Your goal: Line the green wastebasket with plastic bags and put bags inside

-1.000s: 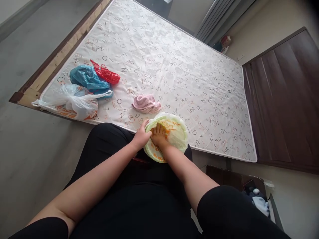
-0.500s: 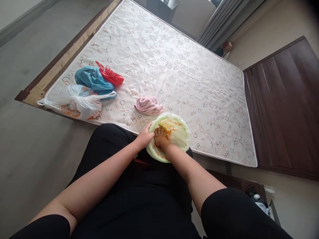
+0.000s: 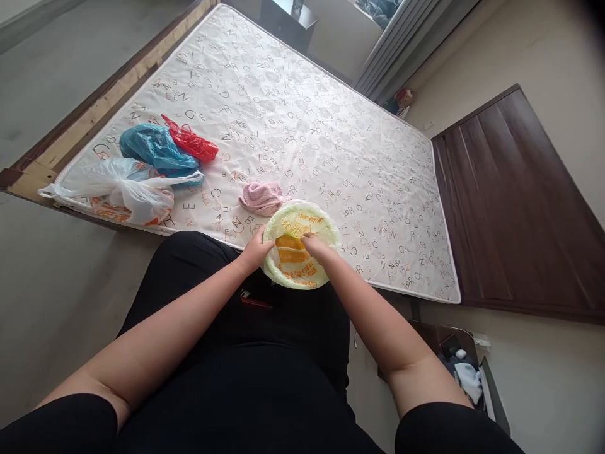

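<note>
A round bin [image 3: 286, 282], pale green at the rim, sits at my lap by the mattress edge. Its lining is a thin whitish plastic bag [image 3: 302, 217] with orange print, folded out over the rim. On the near-left side, my left hand [image 3: 258, 248] grips the rim and the bag, thumb on the inside. My right hand [image 3: 316, 246] reaches in over the right side, its fingers curled and pinching the bag inside. Orange-yellow patches show at the bottom beside those fingers. Just beyond the bin lies a crumpled pink cloth [image 3: 262, 197].
A bare mattress [image 3: 312, 139] printed with letters fills the middle, on a wooden bed frame [image 3: 89, 94]. Tied white [image 3: 135, 189], blue [image 3: 158, 146] and red [image 3: 196, 144] plastic bags lie at its left corner. A dark headboard [image 3: 510, 208] stands right; a cluttered bedside stand [image 3: 466, 353] is below it.
My right hand has moved up and right inside the bin, its fingers going from spread flat to curled. My left hand stays on the rim. The whole view has shifted somewhat.
</note>
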The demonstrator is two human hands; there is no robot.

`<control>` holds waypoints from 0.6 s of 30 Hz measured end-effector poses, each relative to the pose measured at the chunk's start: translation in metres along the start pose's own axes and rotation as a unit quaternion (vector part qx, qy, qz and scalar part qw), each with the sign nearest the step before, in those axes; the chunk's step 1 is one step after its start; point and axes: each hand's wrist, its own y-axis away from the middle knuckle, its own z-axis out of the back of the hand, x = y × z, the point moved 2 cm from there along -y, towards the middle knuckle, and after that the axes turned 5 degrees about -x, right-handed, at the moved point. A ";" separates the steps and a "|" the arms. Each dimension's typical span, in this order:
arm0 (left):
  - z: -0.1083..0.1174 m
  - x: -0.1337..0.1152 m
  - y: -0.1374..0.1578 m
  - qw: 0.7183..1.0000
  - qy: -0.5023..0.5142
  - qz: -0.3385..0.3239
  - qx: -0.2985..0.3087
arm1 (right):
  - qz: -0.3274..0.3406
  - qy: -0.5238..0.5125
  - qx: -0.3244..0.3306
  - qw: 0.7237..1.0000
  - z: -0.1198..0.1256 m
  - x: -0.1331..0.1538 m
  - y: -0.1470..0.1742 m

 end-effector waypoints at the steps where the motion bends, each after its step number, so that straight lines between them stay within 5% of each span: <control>1: 0.000 0.000 0.000 1.000 -0.002 -0.005 -0.001 | -0.021 -0.009 -0.025 0.999 0.001 -0.004 0.001; 6: 0.000 0.003 -0.001 1.000 0.020 0.004 -0.015 | -0.001 -0.023 -0.037 0.999 -0.003 0.001 0.010; 12: 0.005 0.010 -0.006 0.997 0.048 0.032 -0.042 | 0.092 0.095 0.087 0.987 -0.023 0.015 0.031; 18: 0.005 0.018 -0.010 0.997 0.074 0.027 -0.028 | 0.074 -0.013 -0.116 0.990 -0.003 0.017 0.038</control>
